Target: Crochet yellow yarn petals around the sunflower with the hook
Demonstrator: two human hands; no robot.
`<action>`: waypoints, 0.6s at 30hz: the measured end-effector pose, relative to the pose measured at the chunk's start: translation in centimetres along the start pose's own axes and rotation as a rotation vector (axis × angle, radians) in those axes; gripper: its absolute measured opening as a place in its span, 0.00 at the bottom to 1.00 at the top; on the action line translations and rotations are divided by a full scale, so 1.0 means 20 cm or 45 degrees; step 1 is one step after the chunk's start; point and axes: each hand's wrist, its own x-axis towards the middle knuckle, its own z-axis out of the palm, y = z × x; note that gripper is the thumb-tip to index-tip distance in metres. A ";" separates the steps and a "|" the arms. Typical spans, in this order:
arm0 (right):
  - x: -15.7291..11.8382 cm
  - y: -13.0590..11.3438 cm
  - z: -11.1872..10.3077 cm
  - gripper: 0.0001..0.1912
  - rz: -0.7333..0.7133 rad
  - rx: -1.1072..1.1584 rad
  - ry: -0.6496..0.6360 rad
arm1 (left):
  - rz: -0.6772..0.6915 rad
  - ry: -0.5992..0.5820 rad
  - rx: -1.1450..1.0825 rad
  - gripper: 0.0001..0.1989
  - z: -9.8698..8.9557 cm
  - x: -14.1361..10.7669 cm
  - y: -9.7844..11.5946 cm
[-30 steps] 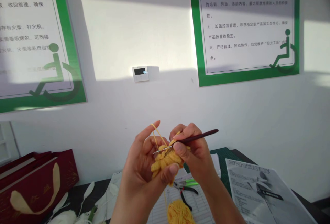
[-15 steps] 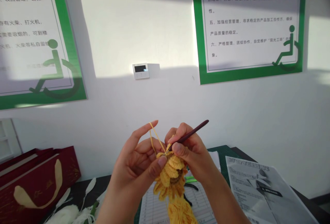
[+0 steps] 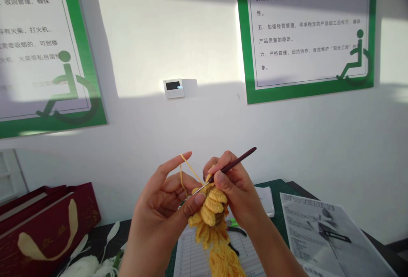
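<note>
While the right hand (image 3: 237,187) pinches a slim dark-red crochet hook (image 3: 239,163) and the top of a yellow crocheted flower (image 3: 208,213), the left hand (image 3: 159,200) stays half open, a thin yellow yarn strand (image 3: 190,168) looped over its raised forefinger. The flower's held up mid-air, with loads of curled petals done, yarn attached; can't tell how much is left.

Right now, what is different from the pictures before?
The crochet hook tipped up, its handle rising toward the wall instead of lying nearly level. The crocheted yellow flower turned so its petals hang downward, and the bunch of yellow yarn is now right below it. Nothing was let go: the right hand still grips the hook, and the left hand still holds the flower, with yarn over a finger.
</note>
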 end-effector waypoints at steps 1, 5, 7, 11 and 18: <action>0.00 0.00 0.00 0.09 -0.007 -0.008 0.013 | 0.018 0.023 0.002 0.27 0.01 0.00 0.00; -0.01 0.01 0.03 0.06 -0.079 0.031 0.036 | -0.001 0.111 -0.020 0.28 0.05 -0.03 0.02; -0.01 0.02 0.05 0.06 -0.147 0.038 0.047 | -0.050 0.147 -0.039 0.30 0.06 -0.04 0.03; -0.02 0.04 0.08 0.04 -0.259 0.021 0.091 | -0.099 0.171 -0.070 0.31 0.07 -0.06 0.04; -0.02 0.01 0.08 0.03 -0.353 0.006 0.077 | -0.085 0.039 -0.036 0.29 0.06 -0.06 0.02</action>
